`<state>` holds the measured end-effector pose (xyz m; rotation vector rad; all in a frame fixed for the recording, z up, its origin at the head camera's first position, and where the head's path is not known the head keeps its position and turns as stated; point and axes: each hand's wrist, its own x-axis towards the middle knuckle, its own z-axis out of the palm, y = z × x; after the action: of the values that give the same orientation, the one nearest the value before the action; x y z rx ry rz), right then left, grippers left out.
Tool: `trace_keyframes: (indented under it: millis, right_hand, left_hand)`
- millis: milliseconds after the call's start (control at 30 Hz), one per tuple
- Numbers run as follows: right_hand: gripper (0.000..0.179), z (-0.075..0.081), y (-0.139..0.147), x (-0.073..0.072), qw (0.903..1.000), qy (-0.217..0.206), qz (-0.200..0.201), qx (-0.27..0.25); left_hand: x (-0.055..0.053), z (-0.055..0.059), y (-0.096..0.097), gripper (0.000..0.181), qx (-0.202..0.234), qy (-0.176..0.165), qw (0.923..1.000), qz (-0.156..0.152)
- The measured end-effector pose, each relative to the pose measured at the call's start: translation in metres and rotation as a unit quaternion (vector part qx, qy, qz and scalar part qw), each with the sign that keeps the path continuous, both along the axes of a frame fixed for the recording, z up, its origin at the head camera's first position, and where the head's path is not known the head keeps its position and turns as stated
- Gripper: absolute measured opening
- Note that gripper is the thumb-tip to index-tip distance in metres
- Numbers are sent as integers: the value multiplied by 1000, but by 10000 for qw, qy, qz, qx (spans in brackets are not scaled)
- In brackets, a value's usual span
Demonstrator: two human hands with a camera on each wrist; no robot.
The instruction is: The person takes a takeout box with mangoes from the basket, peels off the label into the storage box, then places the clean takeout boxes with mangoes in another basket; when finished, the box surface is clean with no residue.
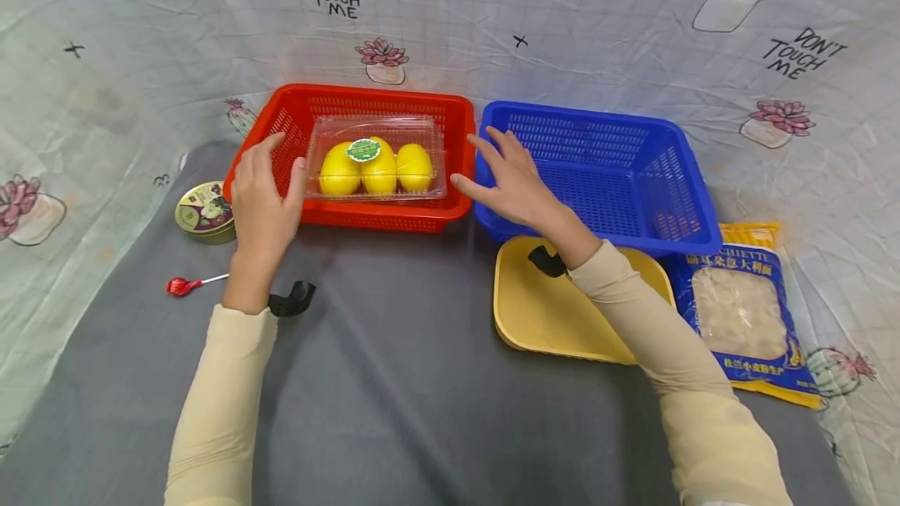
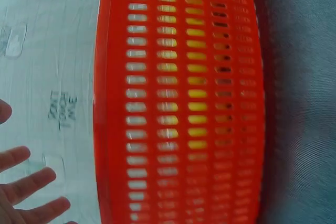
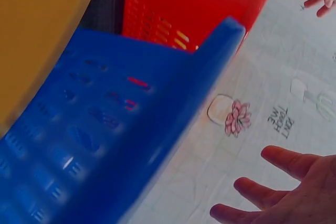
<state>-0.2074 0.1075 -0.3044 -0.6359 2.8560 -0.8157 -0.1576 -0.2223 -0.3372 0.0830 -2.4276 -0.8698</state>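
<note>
The left hand (image 1: 263, 186) hangs over the left end of a red basket (image 1: 380, 217), its thumb well apart from its loosely bent fingers, a wide, empty grasp. The thumb tip lies near the left edge of a clear plastic box (image 1: 380, 187); whether they touch, I cannot tell.

Farthest left on the grey tabletop (image 1: 394, 365), a red lollipop (image 1: 180, 286) lies with its white stick pointing toward the left wrist. Behind it, a round tin (image 1: 207, 213) with a fruit picture on its lid stands just beside the basket's left corner.

The clear box lies inside the red basket, right of its middle, with three yellow fruits (image 1: 341, 170) in a row and a green-and-white sticker (image 1: 362, 150) on top. The left wrist view shows yellow through the basket's slots.

Next comes the right hand (image 1: 509, 186), also wide and empty, fingers spread above the neighbouring rims, thumb toward the red basket. Under and beyond it stands a blue basket (image 1: 598, 194). In front of that lies a yellow tray (image 1: 555, 307), partly covered by the right forearm. Farthest right, a blue-and-yellow bag of pasta (image 1: 745, 311) lies flat, near the blue basket's front right corner.
</note>
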Motion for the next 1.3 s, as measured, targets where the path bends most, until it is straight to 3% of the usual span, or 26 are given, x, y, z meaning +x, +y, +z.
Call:
trace_keyframes:
  millis: [233, 500, 667, 867, 1067, 1300]
  right_hand:
    - [82, -1, -13, -1, 9997, -140, 218, -20]
    - [71, -6, -31, -12, 9952, -317, 252, -894]
    - [68, -10, -43, -21, 9921, -484, 364, -1096]
    - [68, -12, -59, -28, 9889, -705, 475, -1217]
    - [71, -15, -73, -37, 9846, -985, 260, -1419]
    - [69, -17, -84, -44, 9780, -1374, -423, -1509]
  left_hand:
    - [11, -11, -17, 47, 288, 171, 9989, 322]
    - [16, -20, -37, 45, 841, 400, 9941, 558]
    - [16, -28, -47, 47, 962, 320, 9922, 722]
    - [15, -39, -55, 54, 1068, 148, 9922, 630]
    - [14, -47, -60, 65, 1220, -390, 9892, 714]
    - [11, -57, -63, 64, 1396, -399, 9876, 598]
